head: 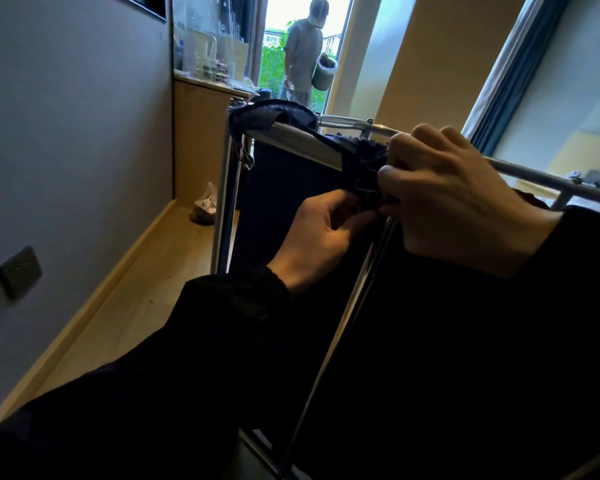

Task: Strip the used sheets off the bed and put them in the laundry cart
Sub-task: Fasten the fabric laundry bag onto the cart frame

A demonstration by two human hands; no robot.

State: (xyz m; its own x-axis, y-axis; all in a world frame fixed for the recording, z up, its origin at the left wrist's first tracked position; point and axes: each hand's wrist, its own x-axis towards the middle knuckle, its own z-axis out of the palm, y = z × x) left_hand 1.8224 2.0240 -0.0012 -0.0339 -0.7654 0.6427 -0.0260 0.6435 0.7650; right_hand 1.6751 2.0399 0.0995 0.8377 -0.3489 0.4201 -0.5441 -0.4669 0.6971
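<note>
Laundry cart (302,142), chrome frame, dark navy fabric bag: left hand (323,233) pinches small black binder clip (367,195), right hand (461,199) grips bag hem (359,152); keep it taut

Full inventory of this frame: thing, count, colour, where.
cart frame: 1, silver, centre
cart bag: 1, navy, hung on the frame
binder clip: 1, black, bag edge, between the hands
cabinet: 1, light wood, left wall
plastic bag: 1, whitish, floor by cabinet
wall socket: 1, dark grey, left wall
curtain: 1, blue, right
other person: 1, pale clothes, doorway, carrying a bin
left hand: 1, fingers pinch binder clip
right hand: 1, grips cart bag at rail
</note>
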